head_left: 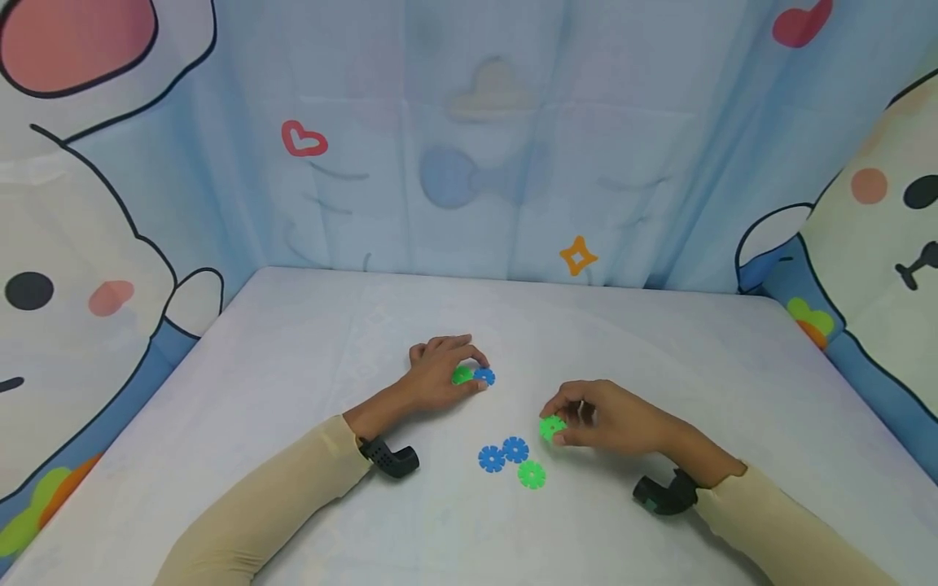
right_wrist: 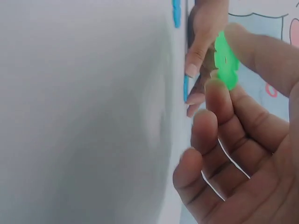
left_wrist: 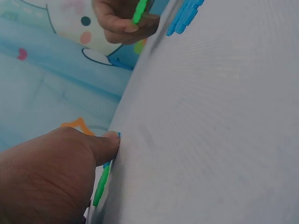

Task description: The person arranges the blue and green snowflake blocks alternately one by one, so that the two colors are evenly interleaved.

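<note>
My left hand [head_left: 442,376] is low at the table's middle, thumb and index finger on either side of a blue notched interlocking disc [head_left: 484,376]. A green disc [head_left: 462,374] sits right against that blue one, under the palm side; in the left wrist view the green disc [left_wrist: 101,186] shows edge-on behind the thumb. Over to the right, my right hand [head_left: 611,415] pinches another green notched disc [head_left: 552,428] between thumb and index finger. The right wrist view shows this green disc [right_wrist: 226,60] held up, tilted, the other fingers loosely curled below.
Two blue discs [head_left: 492,459] lie side by side on the white tabletop [head_left: 352,521] nearer me, with a loose green disc [head_left: 532,474] just to their right. A printed light-blue curtain [head_left: 476,228] hangs behind the table and along both sides.
</note>
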The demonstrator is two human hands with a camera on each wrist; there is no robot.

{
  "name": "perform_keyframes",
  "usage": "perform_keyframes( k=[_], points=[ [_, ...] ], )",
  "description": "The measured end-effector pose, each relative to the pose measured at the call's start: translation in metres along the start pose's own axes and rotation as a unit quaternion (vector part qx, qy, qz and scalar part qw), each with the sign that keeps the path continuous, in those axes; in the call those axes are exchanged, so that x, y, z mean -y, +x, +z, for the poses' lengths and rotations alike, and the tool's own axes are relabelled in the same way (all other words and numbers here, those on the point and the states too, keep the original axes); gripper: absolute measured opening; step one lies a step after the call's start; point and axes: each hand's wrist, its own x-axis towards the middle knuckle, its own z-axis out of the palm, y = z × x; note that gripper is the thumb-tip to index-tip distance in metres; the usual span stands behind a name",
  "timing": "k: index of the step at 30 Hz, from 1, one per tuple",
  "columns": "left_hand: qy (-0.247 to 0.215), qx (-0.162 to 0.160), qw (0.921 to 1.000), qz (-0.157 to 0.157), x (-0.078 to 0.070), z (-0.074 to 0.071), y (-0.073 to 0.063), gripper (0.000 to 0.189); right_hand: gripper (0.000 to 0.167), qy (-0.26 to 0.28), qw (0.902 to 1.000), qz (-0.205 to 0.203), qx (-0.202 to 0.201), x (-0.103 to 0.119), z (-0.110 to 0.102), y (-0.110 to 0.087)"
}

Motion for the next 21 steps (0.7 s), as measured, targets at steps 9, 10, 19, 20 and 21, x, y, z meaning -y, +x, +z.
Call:
perform_keyframes(
  k=[9,10,19,20,21],
  points=[
    [0.002,0.001,1.0,-0.006,0.001,0.002,0.001,0.028,0.032,-0.009,0.9951,0.016,-0.097,-0.008,-0.002,0.044],
    [0.002,0.0,1.0,-0.007,0.001,0.002,0.001,0.027,0.032,-0.01,0.994,0.024,-0.107,-0.009,-0.002,0.049],
    [0.003,0.003,0.9999,-0.009,0.0,0.001,0.002,0.029,0.035,-0.004,0.9902,0.071,-0.121,-0.014,0.001,0.083],
    [0.003,0.003,1.0,-0.008,0.001,0.001,0.002,0.028,0.034,-0.004,0.9906,0.071,-0.117,-0.014,0.002,0.085],
    [0.003,0.003,1.0,-0.007,0.001,0.001,0.001,0.028,0.034,-0.002,0.9911,0.07,-0.113,-0.015,0.002,0.086]
  ],
)
